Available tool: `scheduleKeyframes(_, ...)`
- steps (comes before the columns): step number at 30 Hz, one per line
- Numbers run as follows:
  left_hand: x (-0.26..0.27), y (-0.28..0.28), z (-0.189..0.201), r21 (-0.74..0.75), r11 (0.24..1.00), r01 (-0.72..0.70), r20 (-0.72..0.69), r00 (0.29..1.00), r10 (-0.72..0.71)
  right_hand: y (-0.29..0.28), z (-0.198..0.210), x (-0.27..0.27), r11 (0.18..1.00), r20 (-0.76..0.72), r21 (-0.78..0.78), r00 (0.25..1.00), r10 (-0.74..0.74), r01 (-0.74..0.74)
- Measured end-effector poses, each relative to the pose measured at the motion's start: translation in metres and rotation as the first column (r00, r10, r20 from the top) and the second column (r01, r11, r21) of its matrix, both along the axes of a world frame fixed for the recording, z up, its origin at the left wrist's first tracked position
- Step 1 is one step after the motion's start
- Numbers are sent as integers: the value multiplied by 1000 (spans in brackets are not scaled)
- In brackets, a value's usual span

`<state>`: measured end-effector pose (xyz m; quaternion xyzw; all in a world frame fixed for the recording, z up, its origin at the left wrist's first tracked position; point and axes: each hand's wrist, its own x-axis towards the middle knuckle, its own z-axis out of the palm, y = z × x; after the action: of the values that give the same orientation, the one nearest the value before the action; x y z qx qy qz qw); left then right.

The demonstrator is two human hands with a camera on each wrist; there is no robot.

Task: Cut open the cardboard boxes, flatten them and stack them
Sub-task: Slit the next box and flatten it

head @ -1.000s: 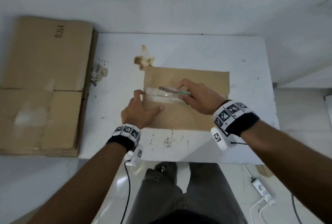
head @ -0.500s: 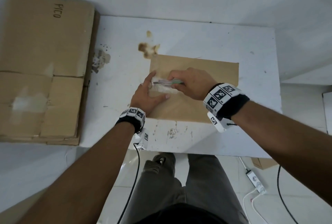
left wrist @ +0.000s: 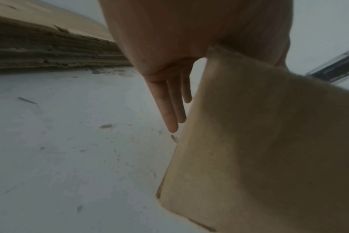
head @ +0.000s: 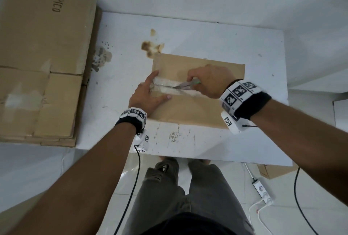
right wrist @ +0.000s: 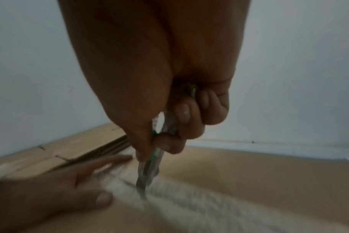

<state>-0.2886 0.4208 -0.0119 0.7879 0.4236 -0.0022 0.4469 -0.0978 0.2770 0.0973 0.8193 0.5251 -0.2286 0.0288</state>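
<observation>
A brown cardboard box (head: 197, 110) stands on the white table (head: 207, 33), with a strip of clear tape (head: 169, 88) along its top seam. My right hand (head: 209, 82) grips a green-handled utility knife (head: 185, 85), blade tip on the tape; the knife (right wrist: 149, 164) also shows in the right wrist view. My left hand (head: 148, 95) lies flat on the box's left end, fingers straight, thumb spread below the seam. In the left wrist view the fingers (left wrist: 169, 100) hang past the box's left side (left wrist: 259, 141). A stack of flattened cardboard (head: 41, 65) lies left of the table.
The table's near edge (head: 207, 157) lies just in front of my legs. A power strip with white cables (head: 261, 189) and a small piece of cardboard (head: 273, 170) lie on the floor at right. Brown stains (head: 150, 48) mark the table behind the box.
The knife reached the tape's left end by my left hand, then drew back to the right along the seam. My left hand stayed pressed on the box.
</observation>
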Motion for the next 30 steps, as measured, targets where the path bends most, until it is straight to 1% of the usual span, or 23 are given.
scheduleKeyframes(3,3,-5,6,52,999,-6,-32,999,8,-18,-2,8,998,-9,-55,1000,0,-1)
scheduleKeyframes(6,3,-7,9,112,994,4,-107,994,8,-40,0,29,999,0,-20,999,-35,35)
scheduleKeyframes(7,3,-8,8,158,987,18,-145,989,5,-47,-1,32,999,4,-16,999,-38,38)
scheduleKeyframes(9,8,-15,7,310,948,73,-264,965,12,-60,-7,28,999,8,-40,1000,-11,12)
scheduleKeyframes(10,13,-19,7,391,917,81,-323,945,54,-63,-11,24,999,13,-44,1000,10,-10)
scheduleKeyframes(12,27,-38,14,485,873,51,-397,902,167,-64,-16,23,999,28,-10,998,54,-54)
scheduleKeyframes(13,38,-53,20,511,858,56,-396,901,177,-64,-17,25,997,28,16,997,71,-72)
scheduleKeyframes(14,50,-72,21,527,845,89,-365,922,131,-64,-16,27,996,26,33,996,82,-82)
scheduleKeyframes(15,61,-92,21,542,831,127,-302,952,51,-64,-15,30,995,18,47,996,87,-88)
scheduleKeyframes(16,68,-110,16,554,822,129,-207,978,-13,-66,-13,33,995,3,55,996,87,-87)
scheduleKeyframes(17,71,-123,10,560,823,95,-113,993,-38,-70,-10,38,994,-19,64,996,86,-85)
scheduleKeyframes(18,72,-131,2,559,828,44,-38,999,-28,-76,-7,45,994,-31,77,996,85,-83)
scheduleKeyframes(19,72,-132,-6,552,834,16,-1,1000,-19,-81,-4,53,993,-34,93,996,79,-76)
scheduleKeyframes(21,72,-129,-12,558,829,37,-38,999,-19,-95,-5,66,993,-23,102,998,64,-61)
scheduleKeyframes(24,75,-128,-9,575,813,89,-101,994,-37,-112,-12,70,995,-32,62,996,80,-78)
scheduleKeyframes(26,76,-130,-9,574,813,92,-94,994,-46,-117,-12,75,994,-32,68,995,91,-89)
scheduleKeyframes(28,73,-131,-11,584,807,83,-86,995,-40,-119,-11,80,995,-36,76,997,67,-65)
scheduleKeyframes(30,74,-131,-12,591,804,69,-87,996,-22,-120,-12,83,995,-37,57,996,86,-84)
